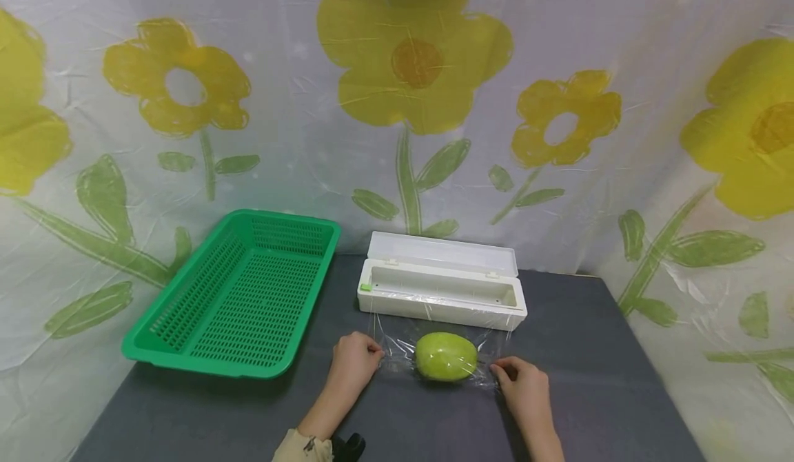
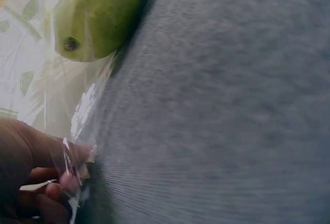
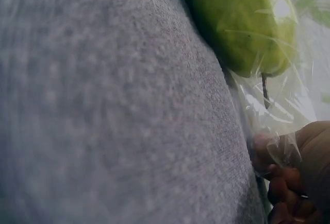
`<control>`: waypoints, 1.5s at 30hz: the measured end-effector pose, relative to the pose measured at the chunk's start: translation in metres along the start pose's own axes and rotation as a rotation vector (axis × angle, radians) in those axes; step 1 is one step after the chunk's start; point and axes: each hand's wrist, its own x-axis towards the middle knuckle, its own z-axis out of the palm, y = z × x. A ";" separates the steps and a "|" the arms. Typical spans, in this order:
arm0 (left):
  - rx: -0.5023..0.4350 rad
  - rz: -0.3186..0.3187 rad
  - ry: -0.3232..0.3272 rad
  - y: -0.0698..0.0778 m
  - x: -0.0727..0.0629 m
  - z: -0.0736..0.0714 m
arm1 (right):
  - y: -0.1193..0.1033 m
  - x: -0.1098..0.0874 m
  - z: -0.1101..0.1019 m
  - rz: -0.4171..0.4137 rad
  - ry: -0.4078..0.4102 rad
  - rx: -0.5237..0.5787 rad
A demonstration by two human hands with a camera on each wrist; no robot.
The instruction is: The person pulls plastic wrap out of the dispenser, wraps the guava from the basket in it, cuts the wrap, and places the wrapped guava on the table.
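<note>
A green pear (image 1: 446, 356) lies on its side on the dark table, with clear plastic wrap (image 1: 399, 353) over it. To its left, my left hand (image 1: 355, 360) pinches the wrap between thumb and fingers. On the other side my right hand (image 1: 524, 387) pinches the opposite end. The left wrist view shows the pear's blossom end (image 2: 71, 44) and the film gathered at my fingers (image 2: 67, 180). In the right wrist view the stem (image 3: 265, 90) points toward my right hand, under the film. Neither hand touches the pear itself.
Behind the pear stands a white wrap dispenser box (image 1: 428, 306) with its lid (image 1: 442, 253) raised; the film reaches its front. A green slotted basket (image 1: 291, 341) sits at the back left of the table (image 1: 595, 379). A flower-printed curtain (image 1: 298, 158) encloses the back and sides.
</note>
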 end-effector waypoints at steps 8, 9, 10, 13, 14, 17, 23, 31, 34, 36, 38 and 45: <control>-0.043 -0.094 -0.069 0.001 0.012 -0.007 | -0.004 0.005 -0.002 0.057 -0.051 -0.007; -0.048 -0.108 -0.077 0.001 0.013 -0.008 | -0.004 0.005 -0.002 0.057 -0.058 -0.008; -0.057 -0.120 -0.086 0.001 0.014 -0.008 | -0.004 0.006 -0.003 0.060 -0.067 -0.009; -0.068 -0.150 -0.113 0.001 0.016 -0.010 | -0.004 0.010 -0.004 0.071 -0.090 -0.004; -0.069 -0.160 -0.123 0.000 0.017 -0.010 | -0.003 0.011 -0.004 0.078 -0.097 0.002; -0.060 -0.191 -0.147 0.000 0.018 -0.010 | -0.001 0.014 -0.007 0.105 -0.121 0.025; -0.054 -0.212 -0.166 -0.002 0.018 -0.009 | -0.001 0.017 -0.013 0.163 -0.169 0.072; -0.051 -0.207 -0.136 0.000 0.018 -0.011 | -0.003 0.017 -0.017 0.196 -0.177 0.106; -0.059 -0.210 -0.122 0.000 0.015 -0.011 | -0.003 0.016 -0.017 0.198 -0.177 0.101; -0.063 -0.208 -0.112 -0.001 0.012 -0.011 | -0.003 0.015 -0.016 0.195 -0.173 0.095; -0.067 -0.193 -0.096 -0.002 0.010 -0.012 | -0.003 0.014 -0.016 0.190 -0.166 0.091; -0.055 -0.159 -0.075 0.000 0.004 -0.018 | -0.003 0.010 -0.015 0.197 -0.123 0.096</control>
